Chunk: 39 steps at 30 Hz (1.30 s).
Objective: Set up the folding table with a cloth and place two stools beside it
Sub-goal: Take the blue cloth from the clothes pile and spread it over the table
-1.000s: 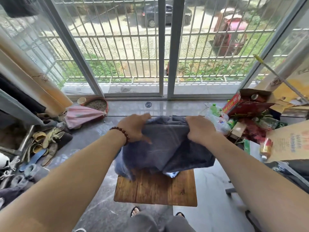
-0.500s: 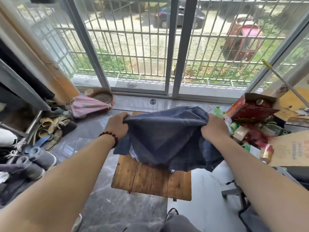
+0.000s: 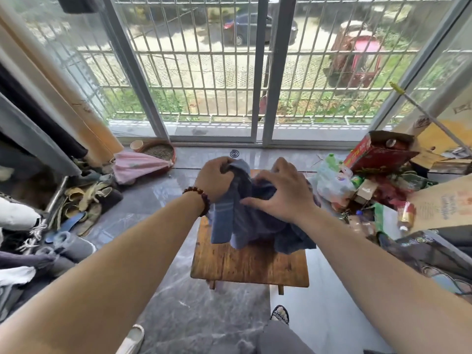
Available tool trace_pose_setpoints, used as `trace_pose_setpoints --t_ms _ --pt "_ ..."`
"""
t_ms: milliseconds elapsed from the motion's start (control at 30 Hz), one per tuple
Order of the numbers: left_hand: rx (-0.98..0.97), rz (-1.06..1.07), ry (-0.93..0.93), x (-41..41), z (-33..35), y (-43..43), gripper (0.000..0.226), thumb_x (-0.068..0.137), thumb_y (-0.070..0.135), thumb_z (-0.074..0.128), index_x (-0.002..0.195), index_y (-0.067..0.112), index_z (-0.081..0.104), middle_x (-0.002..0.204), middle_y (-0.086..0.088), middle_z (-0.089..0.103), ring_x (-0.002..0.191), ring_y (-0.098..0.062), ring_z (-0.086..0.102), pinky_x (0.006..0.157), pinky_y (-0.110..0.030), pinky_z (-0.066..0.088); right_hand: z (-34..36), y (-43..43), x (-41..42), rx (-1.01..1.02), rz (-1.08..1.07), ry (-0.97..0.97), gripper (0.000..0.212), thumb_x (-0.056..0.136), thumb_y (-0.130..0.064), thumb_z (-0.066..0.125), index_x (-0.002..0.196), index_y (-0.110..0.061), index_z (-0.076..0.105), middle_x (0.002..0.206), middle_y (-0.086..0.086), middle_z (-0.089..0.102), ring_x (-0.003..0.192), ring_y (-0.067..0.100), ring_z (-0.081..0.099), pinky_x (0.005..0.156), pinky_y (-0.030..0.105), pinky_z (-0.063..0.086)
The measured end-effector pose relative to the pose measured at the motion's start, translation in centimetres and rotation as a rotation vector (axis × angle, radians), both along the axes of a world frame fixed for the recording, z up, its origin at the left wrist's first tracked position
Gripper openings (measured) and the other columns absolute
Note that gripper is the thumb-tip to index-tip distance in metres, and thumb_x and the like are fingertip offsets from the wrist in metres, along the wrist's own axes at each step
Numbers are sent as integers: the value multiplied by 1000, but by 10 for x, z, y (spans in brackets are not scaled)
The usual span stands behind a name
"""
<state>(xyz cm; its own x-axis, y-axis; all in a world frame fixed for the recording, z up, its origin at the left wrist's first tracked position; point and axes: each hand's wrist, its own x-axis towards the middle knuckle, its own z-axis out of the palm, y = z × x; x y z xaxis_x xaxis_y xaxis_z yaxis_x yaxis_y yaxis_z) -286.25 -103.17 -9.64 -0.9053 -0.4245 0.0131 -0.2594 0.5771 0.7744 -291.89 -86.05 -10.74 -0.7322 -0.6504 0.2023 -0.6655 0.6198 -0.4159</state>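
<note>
A polished grey marbled stone floor (image 3: 194, 310) reflects daylight from tall grey-framed sliding glass doors (image 3: 265, 72). Behind them, white metal bars (image 3: 178, 51) front a sunlit yard with a dark parked car (image 3: 255, 28). Worn shoes (image 3: 84, 198) pile at left; a red cardboard box (image 3: 378, 159) sits among clutter at right.

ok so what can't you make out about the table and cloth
Head view only:
- Legs of the table: under the wooden top; only two stubs show.
- Far half of the table: covered by the cloth.
- Full shape of the cloth: bunched in the left hand and right hand.
- No stools identifiable in frame.
</note>
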Motion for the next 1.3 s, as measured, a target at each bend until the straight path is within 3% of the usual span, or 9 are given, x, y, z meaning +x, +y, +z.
trace_pose_setpoints --t_ms 100,267,533,667,767,900,1000,1133,1300 --pt "89 -80 20 6 11 6 31 83 -1 51 107 10 66 96 -3 66 87 -10 56 75 -15 41 0 -9 13 106 -93 60 70 58 -87 45 95 -29 59 93 -2 31 90 22 38 77 36 35" --pt "223 -151 111 31 17 -6 13 76 3 72 81 15 69 78 4 66 61 16 53 66 -3 44 0 -11 21 26 -211 -6 16 83 -35 63 94 -27 70 87 -3 34 96 30 47 78 37 31" --pt "140 -158 66 53 0 -17 17 78 21 74 69 23 60 62 14 58 54 -1 51 56 -17 41 3 -7 33 -158 -399 -86 13 89 -24 51 89 -19 62 86 -1 40 87 29 50 71 33 36" --pt "-231 -158 155 61 0 -17 23 83 16 66 91 17 45 87 1 57 58 -10 47 52 -9 33 15 -3 30 -254 -406 -100 10 88 -26 51 81 -24 58 90 3 53 88 25 50 70 31 35" --pt "-401 -281 273 68 5 -10 25 82 -2 57 105 7 49 103 -13 53 62 -23 55 56 -24 41 24 -2 32 -288 -400 -81 12 86 -29 54 73 -30 54 84 -2 51 79 18 45 67 28 32" --pt "-667 -535 98 69 1 6 28 83 0 48 97 17 65 113 -10 50 76 -33 58 59 -33 40 31 -3 33 -277 -402 -73 20 82 -31 57 63 -28 53 74 -4 56 74 17 48 63 26 30" --pt "-700 -390 -45 68 -5 17 23 88 28 45 82 18 65 99 -1 58 77 -27 60 56 -26 31 35 -6 36 -279 -387 -135 26 77 -33 60 54 -26 52 59 -11 56 67 17 54 60 24 33" --pt "-632 -182 -94 63 -10 38 57 71 79 28 66 25 46 70 7 37 56 -18 46 45 -21 23 43 -17 39 -307 -332 -160 21 76 -32 65 58 -24 58 63 -10 61 71 17 58 60 24 38" --pt "-561 -48 -182 45 -13 33 29 86 38 47 97 14 59 99 -7 61 83 -31 62 58 -30 36 45 -19 37 -303 -221 -226 18 74 -32 71 60 -28 61 66 -13 62 74 12 60 58 17 36"
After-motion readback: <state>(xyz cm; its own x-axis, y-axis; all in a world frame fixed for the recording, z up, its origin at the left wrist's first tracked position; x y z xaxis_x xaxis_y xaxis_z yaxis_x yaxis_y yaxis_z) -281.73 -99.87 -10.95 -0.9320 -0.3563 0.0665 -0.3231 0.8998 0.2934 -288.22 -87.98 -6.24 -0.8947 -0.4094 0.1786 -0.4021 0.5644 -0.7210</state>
